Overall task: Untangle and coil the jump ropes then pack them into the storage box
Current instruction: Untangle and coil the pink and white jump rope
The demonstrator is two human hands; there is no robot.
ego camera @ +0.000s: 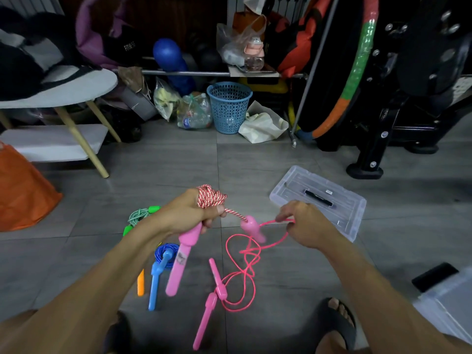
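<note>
My left hand (190, 213) grips a coiled red-and-white braided rope (210, 199) together with its pink handle (180, 261), which hangs down. The rope's second pink handle (251, 228) dangles between my hands. My right hand (305, 222) pinches a thin pink cord (242, 267) that loops loosely down to the floor, ending in two slim pink handles (208, 310). On the floor to the left lie a coiled green rope (139, 217) and a coiled blue rope (163, 254) with blue handles. A clear lid (319, 200) lies beyond my right hand. The clear storage box (444, 305) sits at the right edge.
An orange bag (21, 192) stands at the left, beside a white table (63, 98) with wooden legs. A blue basket (228, 106), bags and gym gear line the back. My sandalled foot (334, 320) rests on the grey tile floor. An orange handle (140, 282) lies near the blue rope.
</note>
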